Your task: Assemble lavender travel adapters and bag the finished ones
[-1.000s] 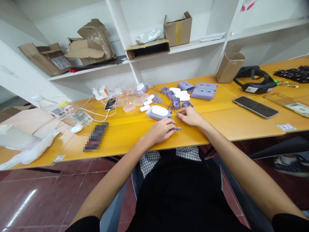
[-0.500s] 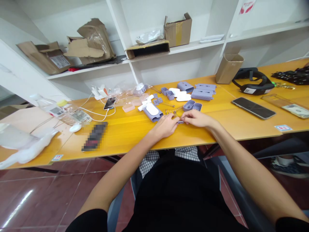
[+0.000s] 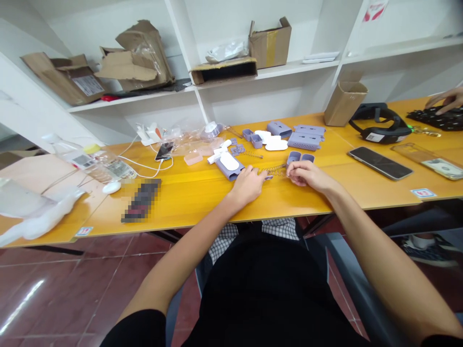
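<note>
My left hand (image 3: 249, 184) rests low over the table with its fingers closed on a small purple plastic piece (image 3: 268, 178), whose tip sticks out to the right. My right hand (image 3: 306, 176) is a short way to the right, its fingers curled together; whatever they hold is hidden. Thin metal coil springs (image 3: 275, 169) lie between the two hands, close to the right fingertips. Just behind the right hand stand two purple cups (image 3: 293, 157). Beyond my left hand lies a purple housing (image 3: 229, 166) with a white oval part on it.
Purple shells (image 3: 304, 139), white oval parts (image 3: 276, 144) and small purple pieces (image 3: 237, 148) lie farther back. A phone (image 3: 379, 162) and a black headset (image 3: 383, 124) are to the right, where another person's hand (image 3: 448, 100) reaches in. Plastic bottles (image 3: 97, 164) stand left.
My right hand has moved right, away from my left hand. The two purple cups have shifted right. Another person's hand has appeared at the far right.
</note>
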A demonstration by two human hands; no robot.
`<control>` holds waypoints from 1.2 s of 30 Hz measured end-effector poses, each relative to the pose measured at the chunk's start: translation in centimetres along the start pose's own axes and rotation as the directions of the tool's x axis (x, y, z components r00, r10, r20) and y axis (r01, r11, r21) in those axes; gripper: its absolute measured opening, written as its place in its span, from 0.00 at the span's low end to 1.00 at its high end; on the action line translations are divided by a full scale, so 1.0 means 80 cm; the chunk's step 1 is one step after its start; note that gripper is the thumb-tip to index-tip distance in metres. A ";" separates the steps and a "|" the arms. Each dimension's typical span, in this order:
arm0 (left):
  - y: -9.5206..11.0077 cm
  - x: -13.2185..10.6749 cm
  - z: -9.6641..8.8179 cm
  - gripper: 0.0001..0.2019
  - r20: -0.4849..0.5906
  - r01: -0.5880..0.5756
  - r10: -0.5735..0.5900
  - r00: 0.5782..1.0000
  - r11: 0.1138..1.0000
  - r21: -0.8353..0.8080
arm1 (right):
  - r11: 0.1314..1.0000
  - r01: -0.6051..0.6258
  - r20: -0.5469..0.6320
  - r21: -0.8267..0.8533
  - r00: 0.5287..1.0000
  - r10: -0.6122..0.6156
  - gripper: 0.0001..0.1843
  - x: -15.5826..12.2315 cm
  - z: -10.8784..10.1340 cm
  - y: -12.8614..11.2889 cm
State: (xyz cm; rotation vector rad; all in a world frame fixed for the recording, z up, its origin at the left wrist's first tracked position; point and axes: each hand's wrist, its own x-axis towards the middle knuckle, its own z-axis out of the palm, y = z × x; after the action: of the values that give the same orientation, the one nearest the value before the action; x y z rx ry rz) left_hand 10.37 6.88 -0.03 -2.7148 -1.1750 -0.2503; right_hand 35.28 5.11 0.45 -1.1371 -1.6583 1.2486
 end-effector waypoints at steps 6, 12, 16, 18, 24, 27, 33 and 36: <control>0.003 0.000 0.006 0.13 -0.042 0.021 -0.022 0.999 0.999 -0.036 | 0.904 0.119 -0.085 -0.411 0.982 -0.168 0.08 -0.012 0.010 0.006; 0.001 -0.002 0.007 0.11 -0.069 -0.004 0.000 0.998 0.998 -0.058 | 0.675 0.029 -0.074 -0.738 0.990 -0.123 0.26 -0.007 0.041 -0.013; 0.001 -0.003 0.006 0.12 -0.065 -0.039 0.033 0.997 0.995 -0.095 | 0.606 -0.034 -0.107 -0.795 0.991 -0.085 0.24 0.002 0.047 -0.023; 0.000 -0.003 0.005 0.12 -0.073 -0.054 0.046 0.996 0.993 -0.104 | 0.625 -0.013 -0.093 -0.781 0.991 -0.095 0.25 0.009 0.046 -0.021; -0.009 -0.005 0.006 0.10 -0.127 0.000 -0.043 0.991 0.947 -0.321 | 0.739 0.116 -0.013 -0.663 0.986 -0.167 0.31 0.022 0.035 -0.007; -0.012 -0.004 0.010 0.10 -0.122 0.093 -0.168 0.978 0.879 -0.467 | 0.755 0.116 -0.018 -0.645 0.986 -0.167 0.30 0.022 0.031 -0.005; -0.014 -0.001 0.017 0.13 -0.119 0.141 -0.257 0.959 0.798 -0.586 | 0.792 0.095 -0.063 -0.603 0.984 -0.166 0.27 0.023 0.031 -0.001; -0.015 0.000 0.017 0.08 -0.121 0.135 -0.241 0.963 0.819 -0.558 | 0.822 0.060 -0.069 -0.566 0.990 -0.120 0.27 0.025 0.030 0.001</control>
State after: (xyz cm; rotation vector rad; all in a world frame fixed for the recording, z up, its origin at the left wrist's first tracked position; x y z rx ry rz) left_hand 9.58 8.01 -1.27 -2.9294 -1.5041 -0.9926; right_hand 32.41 6.29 -0.06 -1.4156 -2.0433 0.6259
